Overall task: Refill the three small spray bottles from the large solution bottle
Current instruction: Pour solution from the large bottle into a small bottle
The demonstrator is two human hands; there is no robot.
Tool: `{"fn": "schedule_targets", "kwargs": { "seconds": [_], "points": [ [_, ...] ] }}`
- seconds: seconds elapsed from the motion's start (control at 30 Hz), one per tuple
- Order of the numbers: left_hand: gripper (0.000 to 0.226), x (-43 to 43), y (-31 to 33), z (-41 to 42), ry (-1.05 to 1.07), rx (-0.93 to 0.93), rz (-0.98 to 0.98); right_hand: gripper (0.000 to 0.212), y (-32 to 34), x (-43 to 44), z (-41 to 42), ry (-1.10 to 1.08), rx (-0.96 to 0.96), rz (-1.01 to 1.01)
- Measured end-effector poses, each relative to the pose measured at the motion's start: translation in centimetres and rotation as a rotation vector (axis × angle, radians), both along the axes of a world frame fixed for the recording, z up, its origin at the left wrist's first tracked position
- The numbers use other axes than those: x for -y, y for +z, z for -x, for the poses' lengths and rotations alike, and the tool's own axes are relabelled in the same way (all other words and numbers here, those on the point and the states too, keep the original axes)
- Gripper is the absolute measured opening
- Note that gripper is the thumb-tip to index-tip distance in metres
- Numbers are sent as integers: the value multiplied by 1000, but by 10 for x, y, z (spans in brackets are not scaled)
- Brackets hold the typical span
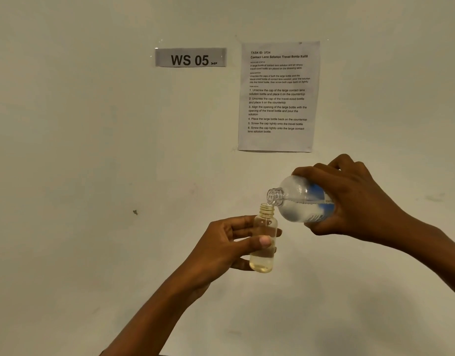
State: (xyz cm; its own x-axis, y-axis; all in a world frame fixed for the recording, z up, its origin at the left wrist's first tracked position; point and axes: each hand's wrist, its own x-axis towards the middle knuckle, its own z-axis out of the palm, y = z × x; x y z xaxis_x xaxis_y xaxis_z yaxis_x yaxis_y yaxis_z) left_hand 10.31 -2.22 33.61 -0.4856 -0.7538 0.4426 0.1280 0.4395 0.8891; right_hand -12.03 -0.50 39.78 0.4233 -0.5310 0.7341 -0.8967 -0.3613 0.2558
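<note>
- Left hand (221, 247): forearm comes up from the lower left, palm turned right. It grips the small spray bottle (263, 262) upright, in the air.
- Left fingers (243, 224) are curled round the far side of the bottle, and the thumb lies across its near face at mid-height. The neck and base stick out above and below the grip.
- Right hand (357, 201): forearm enters from the right edge, wrist raised. It holds the large solution bottle (298, 199) tipped over, neck pointing left and slightly down.
- Right fingers (313, 171) wrap over the top of the body and the thumb goes beneath. The shoulder and neck stick out to the left of the grip.
- Count: one small bottle and one large bottle, both uncapped.
- The large mouth sits just above the small bottle's threaded neck. I cannot tell whether they touch.
- The small bottle has pale yellowish liquid in its lower part.
- Wall (93, 150) behind: one "WS 05" label (190, 57) and one printed task sheet (277, 96) to its right.
</note>
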Motion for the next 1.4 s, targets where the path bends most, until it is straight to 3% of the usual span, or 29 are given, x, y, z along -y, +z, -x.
{"fn": "schedule_targets", "kwargs": {
  "seconds": [1.4],
  "points": [
    [26,1,-1,-2,16,5,-2,81,1,-2,-3,-12,-5,-27]
  ]
}}
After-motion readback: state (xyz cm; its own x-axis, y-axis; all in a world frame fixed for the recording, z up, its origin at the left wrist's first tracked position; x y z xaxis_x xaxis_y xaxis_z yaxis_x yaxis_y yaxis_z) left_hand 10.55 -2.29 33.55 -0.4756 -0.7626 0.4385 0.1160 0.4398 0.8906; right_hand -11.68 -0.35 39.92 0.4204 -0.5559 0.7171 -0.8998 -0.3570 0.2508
